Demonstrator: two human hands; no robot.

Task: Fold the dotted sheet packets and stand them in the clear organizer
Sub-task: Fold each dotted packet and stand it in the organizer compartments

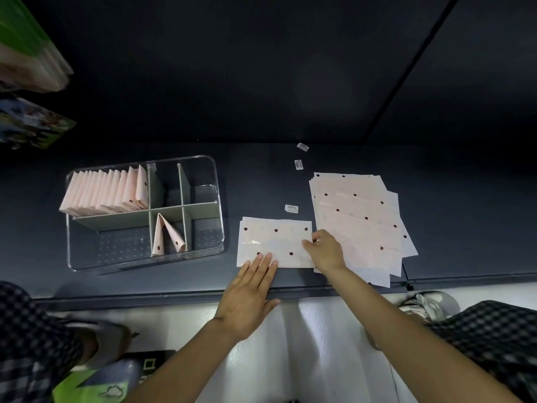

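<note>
Already a full row of folded packets [107,190] stands in the clear organizer [216,181], two more in a near compartment. Right of it, the left hand [250,289] presses one sheet [274,242] flat-fingered; the right hand [325,248] pinches its edge. A stack [357,216] farther right remains unfolded.

One view only — a wide-angle camera worn on the person's head, looking forward and steeply down onto the dark table [261,175] from close above its near edge. Both forearms reach in from the bottom of the frame. The wide lens bends the edges — the far wall fills the top, the floor the bottom.
</note>
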